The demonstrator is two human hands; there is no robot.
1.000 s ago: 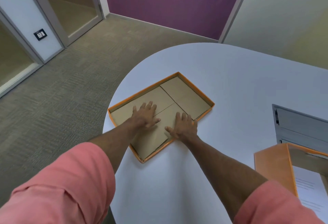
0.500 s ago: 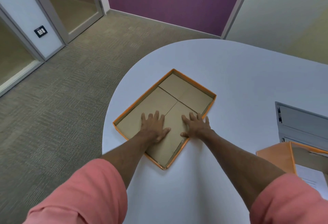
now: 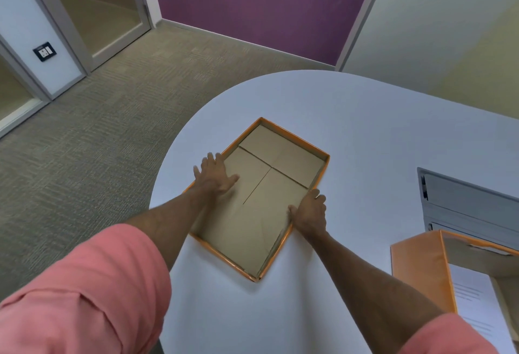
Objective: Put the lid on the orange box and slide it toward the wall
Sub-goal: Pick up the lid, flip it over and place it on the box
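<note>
The orange lid (image 3: 283,161) lies upside down on the white table (image 3: 365,117), its brown cardboard inside facing up. My left hand (image 3: 214,174) sits on its left long rim, fingers over the outer side and thumb inside. My right hand (image 3: 309,213) clasps the right long rim, thumb inside and fingers outside. The orange box (image 3: 418,266) stands open at the lower right, apart from the lid, with white printed papers (image 3: 471,297) in it.
A grey flat case (image 3: 463,202) lies on the table just beyond the orange box. The table's rounded edge runs close to the lid's left side, with carpet floor (image 3: 98,143) below. A pale wall (image 3: 449,39) stands behind the table.
The lid has turned so that its long axis points more away from me. My hands have left the lid's inner floor and taken hold of its two long rims.
</note>
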